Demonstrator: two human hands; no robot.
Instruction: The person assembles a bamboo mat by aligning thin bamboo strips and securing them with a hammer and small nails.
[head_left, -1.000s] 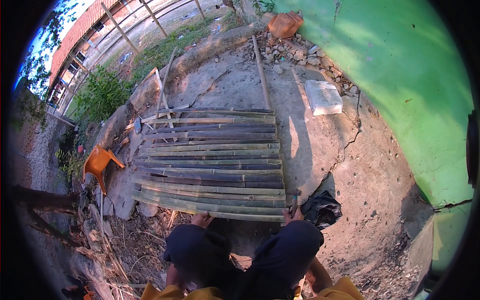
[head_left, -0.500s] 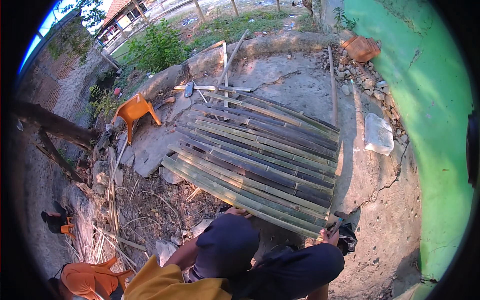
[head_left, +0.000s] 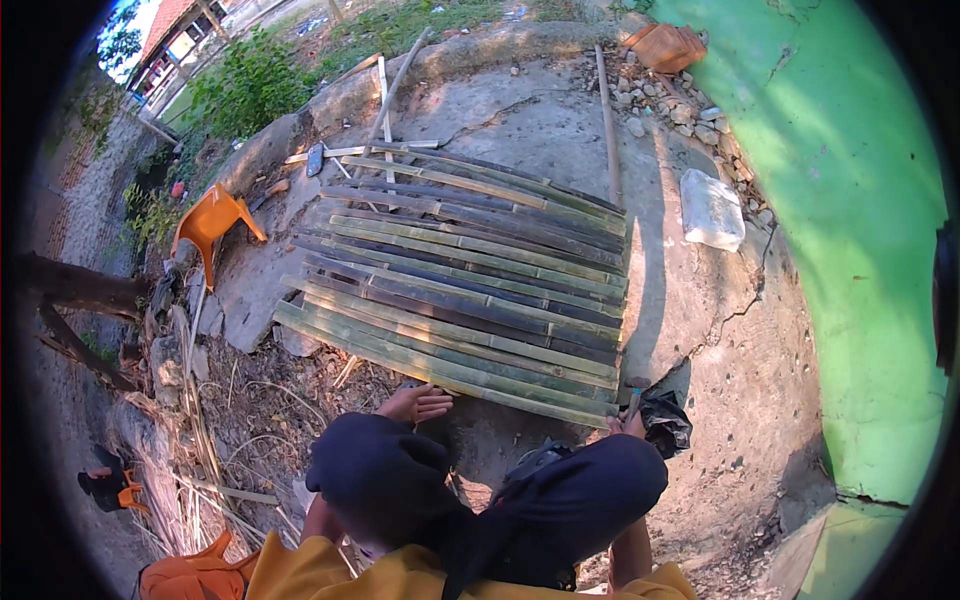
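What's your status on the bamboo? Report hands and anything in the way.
Left hand open, fingers spread at the near edge of the bamboo mat. Right hand by the mat's corner, grip unclear. Black bag beside it.

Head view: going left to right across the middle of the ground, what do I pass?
Orange plastic chair lying tipped over, then the mat of split bamboo slats, then the bare cracked concrete, then the white sack, then the green wall.
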